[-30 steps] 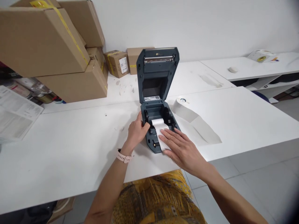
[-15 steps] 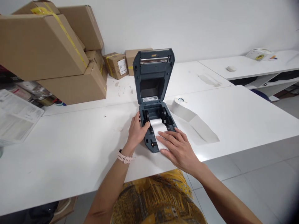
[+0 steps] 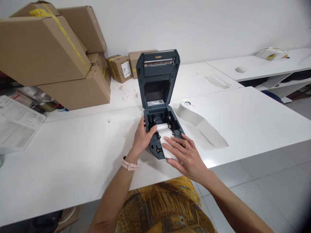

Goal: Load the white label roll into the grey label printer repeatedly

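A dark label printer (image 3: 159, 79) stands on the white table with its lid raised. White label paper (image 3: 165, 133) lies inside its base and runs toward the front edge. My left hand (image 3: 143, 137) grips the printer's left side, the thumb over the inner edge beside the paper and the fingers outside, partly hidden. My right hand (image 3: 183, 153) rests with spread fingers on the paper and the printer's front right part. To the right of the printer lies a paper roll (image 3: 186, 108) with a long strip unrolled.
Cardboard boxes (image 3: 43, 48) are stacked at the back left, with smaller boxes (image 3: 119, 68) behind the printer. A clear plastic container (image 3: 18, 123) is at the left edge. The white table (image 3: 73, 155) ends near my body; side shelves stand far right.
The view has shifted slightly. Both hands stay in nearly the same places on the printer and paper.
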